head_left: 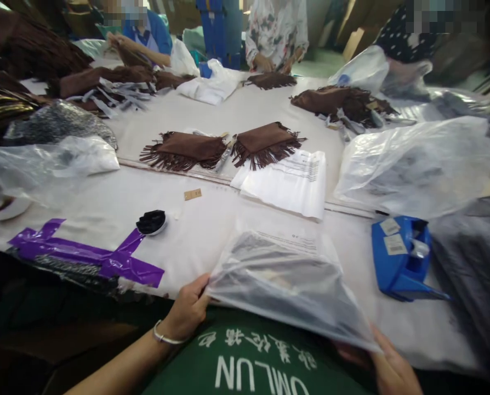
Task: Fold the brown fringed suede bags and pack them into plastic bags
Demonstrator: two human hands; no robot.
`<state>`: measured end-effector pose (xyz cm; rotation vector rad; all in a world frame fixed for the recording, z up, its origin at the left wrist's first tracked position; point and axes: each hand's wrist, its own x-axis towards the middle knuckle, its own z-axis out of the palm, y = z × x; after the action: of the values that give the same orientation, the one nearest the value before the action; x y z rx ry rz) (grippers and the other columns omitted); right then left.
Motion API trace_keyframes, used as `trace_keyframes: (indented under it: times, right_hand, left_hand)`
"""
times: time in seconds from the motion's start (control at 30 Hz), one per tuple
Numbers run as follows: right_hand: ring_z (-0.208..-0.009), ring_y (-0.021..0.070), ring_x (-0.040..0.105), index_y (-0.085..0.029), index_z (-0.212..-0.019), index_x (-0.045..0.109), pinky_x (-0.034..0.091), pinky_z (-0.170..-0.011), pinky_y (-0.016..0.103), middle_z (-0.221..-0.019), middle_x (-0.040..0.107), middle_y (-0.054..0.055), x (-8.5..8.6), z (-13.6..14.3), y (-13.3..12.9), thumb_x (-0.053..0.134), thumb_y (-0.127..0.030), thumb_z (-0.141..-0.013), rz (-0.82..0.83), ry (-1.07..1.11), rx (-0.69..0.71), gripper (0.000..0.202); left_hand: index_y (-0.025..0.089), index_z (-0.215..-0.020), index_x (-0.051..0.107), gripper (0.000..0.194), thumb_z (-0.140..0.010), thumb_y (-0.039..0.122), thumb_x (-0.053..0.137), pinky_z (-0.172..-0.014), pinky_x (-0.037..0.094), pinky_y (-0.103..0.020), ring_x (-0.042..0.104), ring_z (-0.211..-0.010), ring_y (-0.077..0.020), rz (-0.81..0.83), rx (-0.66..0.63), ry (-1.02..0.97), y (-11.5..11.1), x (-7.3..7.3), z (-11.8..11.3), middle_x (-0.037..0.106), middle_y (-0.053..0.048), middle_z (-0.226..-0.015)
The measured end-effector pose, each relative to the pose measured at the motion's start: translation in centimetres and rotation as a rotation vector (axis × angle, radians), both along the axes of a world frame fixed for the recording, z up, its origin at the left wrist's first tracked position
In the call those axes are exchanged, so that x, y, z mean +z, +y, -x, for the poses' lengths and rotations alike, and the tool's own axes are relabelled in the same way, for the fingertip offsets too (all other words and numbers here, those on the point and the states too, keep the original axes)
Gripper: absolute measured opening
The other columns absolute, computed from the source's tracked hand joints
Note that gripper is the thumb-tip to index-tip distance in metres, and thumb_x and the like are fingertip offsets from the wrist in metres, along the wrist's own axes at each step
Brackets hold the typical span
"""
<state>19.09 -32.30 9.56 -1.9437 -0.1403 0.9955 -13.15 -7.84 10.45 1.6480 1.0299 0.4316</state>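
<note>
A clear plastic bag (pixel 281 274) with something dark inside lies at the table's front edge, partly over my green apron. My left hand (pixel 189 307) pinches its left corner, and a bracelet circles that wrist. At the bag's lower right corner, my right hand (pixel 387 356) grips the plastic. Behind the bag are flat white printed bags (pixel 294 184). Two brown fringed pieces (pixel 187 147) (pixel 265 138) lie farther back, the right one resting partly on those printed bags. A small brown tag (pixel 193 194) sits left of centre.
A blue tape dispenser (pixel 399 255) stands at right, below a large plastic bag (pixel 417 164). A small dish of black items (pixel 151 222) and purple tape (pixel 89 255) are at left. More brown fringed pieces (pixel 339 101) lie behind. Other people work across the table.
</note>
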Motion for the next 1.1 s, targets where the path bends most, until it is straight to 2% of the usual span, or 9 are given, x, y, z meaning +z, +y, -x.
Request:
trace_keyframes:
  times: [0.23,0.37,0.47,0.63,0.73,0.83,0.93,1.03,1.1]
  right_hand:
    - [-0.061,0.0273,0.069,-0.017,-0.132,0.049,0.056,-0.052,0.038,-0.063,0.070,0.011,12.6,-5.8,13.3,0.046,-0.031,-0.081,-0.281,-0.345,0.139,0.053]
    - [-0.056,0.0246,0.068,-0.018,-0.132,0.049,0.055,-0.051,0.036,-0.061,0.070,0.009,14.8,-5.3,15.0,0.044,-0.030,-0.081,-0.412,-0.495,0.174,0.052]
    - [-0.059,0.0239,0.068,-0.016,-0.135,0.044,0.057,-0.056,0.038,-0.063,0.070,0.007,11.6,-3.8,13.3,0.045,-0.033,-0.081,-0.382,-0.522,0.242,0.057]
    - [-0.063,0.0179,0.068,-0.026,-0.138,0.039,0.056,-0.067,0.033,-0.072,0.071,-0.001,1.5,-0.8,9.2,0.041,-0.032,-0.084,-0.141,-0.526,0.463,0.055]
    - [-0.059,0.0160,0.065,-0.028,-0.138,0.039,0.054,-0.066,0.030,-0.071,0.070,-0.003,-2.8,0.5,7.1,0.040,-0.034,-0.084,-0.086,-0.521,0.503,0.054]
    - [-0.052,0.0142,0.060,-0.024,-0.137,0.043,0.052,-0.064,0.027,-0.062,0.065,-0.004,-4.5,1.1,6.1,0.043,-0.041,-0.085,-0.132,-0.554,0.419,0.054]
    - [-0.046,0.0129,0.055,-0.019,-0.134,0.047,0.048,-0.057,0.024,-0.053,0.059,-0.003,-4.8,1.5,6.0,0.041,-0.048,-0.088,-0.188,-0.572,0.341,0.055]
    - [-0.044,0.0125,0.050,-0.016,-0.134,0.047,0.044,-0.049,0.022,-0.051,0.057,-0.002,-5.0,1.8,6.0,0.037,-0.052,-0.089,-0.206,-0.597,0.312,0.058]
    - [-0.044,0.0120,0.048,-0.016,-0.135,0.045,0.043,-0.049,0.022,-0.054,0.058,-0.002,-5.3,1.9,5.8,0.035,-0.051,-0.090,-0.205,-0.634,0.318,0.058]
  left_hand:
    - [0.010,-0.100,0.064,0.032,-0.080,0.033,0.056,-0.076,0.058,-0.034,0.066,-0.080,-0.0187,-0.165,0.136,-0.467,8.8,9.1,-7.3,0.067,-0.004,-0.094]
    - [0.013,-0.107,0.065,0.033,-0.079,0.029,0.057,-0.072,0.059,-0.030,0.067,-0.075,-0.0172,-0.364,0.204,-0.442,10.0,11.5,-5.9,0.067,-0.003,-0.094]
    - [0.014,-0.105,0.065,0.033,-0.080,0.034,0.059,-0.067,0.059,-0.029,0.068,-0.070,-0.0188,-0.274,0.226,-0.292,7.6,8.7,-3.0,0.069,-0.003,-0.088]
    - [0.008,-0.098,0.059,0.039,-0.083,0.044,0.053,-0.058,0.056,-0.026,0.069,-0.070,-0.0209,0.305,0.297,-0.180,1.9,-0.4,0.5,0.071,-0.012,-0.080]
    - [0.009,-0.093,0.058,0.050,-0.085,0.056,0.045,-0.043,0.046,-0.021,0.065,-0.054,-0.0165,0.551,0.233,-0.098,-0.8,-3.5,0.5,0.069,-0.012,-0.074]
    - [0.011,-0.091,0.062,0.052,-0.083,0.059,0.046,-0.037,0.038,-0.019,0.059,-0.046,-0.0141,0.530,-0.094,0.009,-2.5,-3.8,-2.4,0.066,-0.007,-0.068]
    - [0.019,-0.106,0.065,0.037,-0.084,0.046,0.054,-0.052,0.045,-0.023,0.061,-0.057,-0.0155,0.182,-0.420,0.013,-3.5,-2.9,-7.7,0.066,-0.003,-0.074]
    - [0.024,-0.114,0.064,0.032,-0.084,0.033,0.056,-0.083,0.046,-0.035,0.063,-0.085,-0.0258,-0.109,-0.503,-0.050,-4.2,-2.6,-13.3,0.069,-0.007,-0.089]
    - [0.021,-0.102,0.069,0.024,-0.080,0.024,0.060,-0.093,0.040,-0.041,0.061,-0.094,-0.0324,-0.065,-0.474,-0.103,-4.5,-2.9,-15.9,0.069,-0.011,-0.090]
